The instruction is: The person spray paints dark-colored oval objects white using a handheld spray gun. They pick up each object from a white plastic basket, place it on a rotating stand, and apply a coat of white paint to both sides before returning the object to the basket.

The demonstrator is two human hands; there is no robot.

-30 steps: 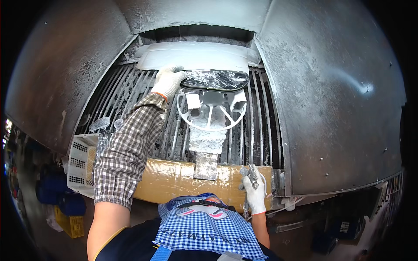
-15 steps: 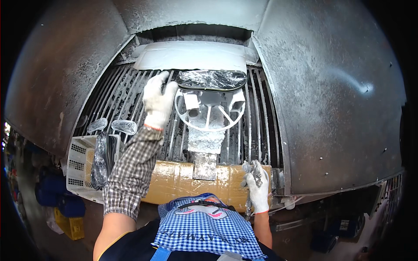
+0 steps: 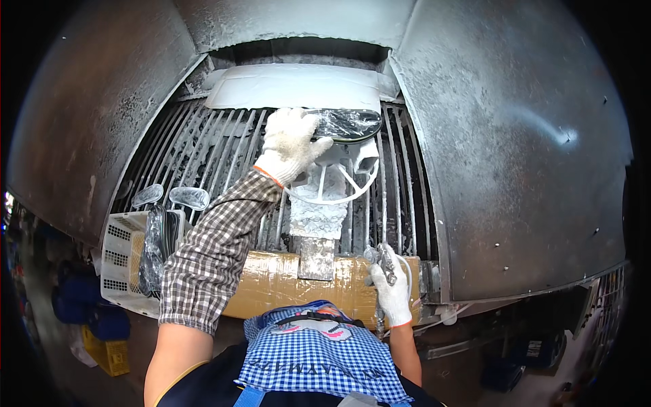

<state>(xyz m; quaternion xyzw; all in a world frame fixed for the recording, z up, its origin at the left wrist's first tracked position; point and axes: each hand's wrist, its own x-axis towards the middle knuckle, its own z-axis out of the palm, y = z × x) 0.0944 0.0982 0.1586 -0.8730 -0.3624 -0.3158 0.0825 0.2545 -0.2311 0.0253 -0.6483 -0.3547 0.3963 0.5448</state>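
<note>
My left hand (image 3: pixel 288 144), in a white knit glove, grips the left end of a black rounded-oblong piece (image 3: pixel 351 125) covered in clear film. Its thumb lies along the near edge, and the fingers reach over the far side. That piece sits on a white spoked wheel-shaped stand (image 3: pixel 333 201), whose left part my hand and wrist hide. Lower right, my gloved right hand (image 3: pixel 395 293) is closed round a paint-crusted grey spray gun (image 3: pixel 388 263). A pale hose loops beside this hand.
Blackened metal bars (image 3: pixel 227 139) lie under the stand, with a white sheet (image 3: pixel 295 88) behind it. Spattered metal walls (image 3: pixel 515 169) rise on both sides. At left, a white plastic basket (image 3: pixel 122 268) holds film-wrapped black pieces; two small oval pieces (image 3: pixel 189 198) lie beyond it. A tape-covered brown ledge (image 3: pixel 271 285) runs in front.
My left hand has moved right, from beside the black piece onto its left end. My right hand with the spray gun has shifted slightly left and up.
</note>
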